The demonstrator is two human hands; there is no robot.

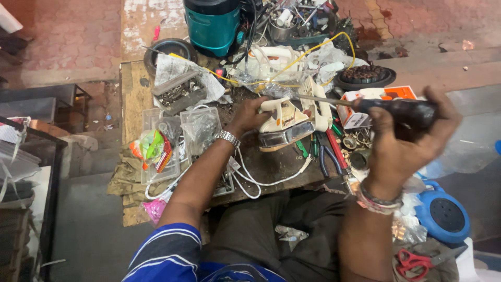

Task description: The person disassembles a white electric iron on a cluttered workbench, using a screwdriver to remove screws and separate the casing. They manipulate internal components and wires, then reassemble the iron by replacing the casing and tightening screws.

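Head view: left hand [249, 116] is wrapped around the rear of a cream-coloured electric clothes iron with a shiny metal soleplate [284, 125], fingers curled tight on it, holding it tilted on the cluttered wooden workbench [133, 89]. Silver wristwatch [228, 138] on that wrist.

Right hand [402, 146] is raised near the camera, well to the right of the iron, fist closed around the black handle of a long screwdriver [402, 112]. The metal shaft runs left from the fist and its tip sits at the top of the iron, just by the left hand. Beaded bracelets [378, 201] on the right wrist.

The iron's white power cord [261, 183] loops off the bench edge below it. Pliers with blue grips [326, 159] and a red-handled tool [336, 149] lie just right of the iron. Clear plastic parts boxes [177, 130] sit left of the left forearm. Teal and black cylindrical appliance [213, 26] stands at the far end of the bench. Round blue device [443, 214] is on the ground by the right arm; red-handled scissors [412, 261] lie below it.
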